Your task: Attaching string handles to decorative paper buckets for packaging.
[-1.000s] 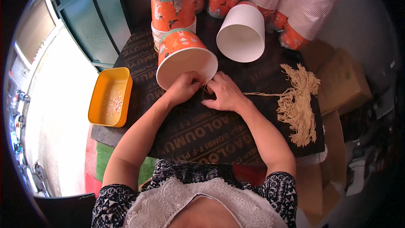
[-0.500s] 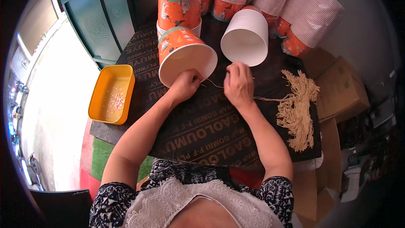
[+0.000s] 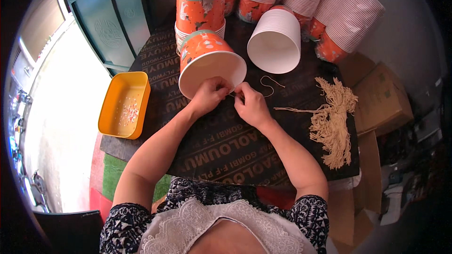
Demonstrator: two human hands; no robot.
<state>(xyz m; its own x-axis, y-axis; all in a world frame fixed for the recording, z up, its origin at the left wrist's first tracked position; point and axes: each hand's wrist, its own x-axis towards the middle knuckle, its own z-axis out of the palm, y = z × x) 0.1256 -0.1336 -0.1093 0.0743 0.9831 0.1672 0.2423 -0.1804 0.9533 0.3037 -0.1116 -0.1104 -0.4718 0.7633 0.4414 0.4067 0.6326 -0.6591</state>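
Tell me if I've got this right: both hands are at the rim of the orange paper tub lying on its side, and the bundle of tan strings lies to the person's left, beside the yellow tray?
Not quite. In the head view the bundle of tan strings lies to the person's right, far from the yellow tray, which sits on the left. The rest holds: left hand and right hand meet at the rim of the orange paper tub lying on its side.

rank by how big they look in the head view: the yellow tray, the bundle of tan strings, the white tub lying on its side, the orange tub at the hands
1. bundle of tan strings
2. yellow tray
3. orange tub and white tub: look about alike, so unranked.

The top two are close as well, and fisheye bending makes that order unsure.
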